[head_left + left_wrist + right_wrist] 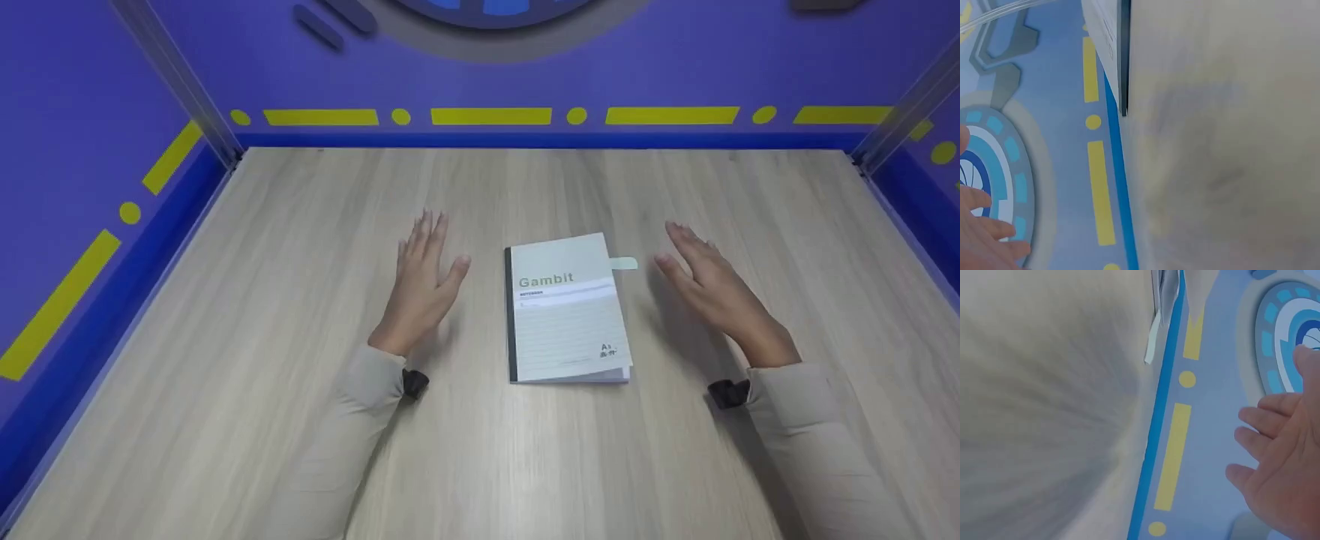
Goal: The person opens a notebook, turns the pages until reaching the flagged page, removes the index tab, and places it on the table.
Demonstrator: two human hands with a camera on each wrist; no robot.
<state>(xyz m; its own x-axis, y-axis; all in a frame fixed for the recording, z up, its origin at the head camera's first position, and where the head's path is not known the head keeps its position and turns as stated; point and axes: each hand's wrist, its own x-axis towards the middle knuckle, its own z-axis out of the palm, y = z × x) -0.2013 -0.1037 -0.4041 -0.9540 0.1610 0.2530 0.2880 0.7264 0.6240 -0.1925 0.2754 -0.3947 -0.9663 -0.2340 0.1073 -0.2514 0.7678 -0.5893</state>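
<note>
A closed notebook with "Gambit" printed on its pale cover and a dark spine on its left lies on the table, its cover lifted a little at the lower right. From its right edge sticks out a pale green tab. My left hand hovers to the left of the notebook, fingers straight and thumb apart, touching nothing. On the other side, my right hand is held in the air with extended fingers, palm turned toward the notebook. The left wrist view catches the notebook's dark spine edge-on.
The wood-grain table is bounded by a blue back wall with yellow dashes and by a side wall at the left. Black wrist straps show below both cuffs.
</note>
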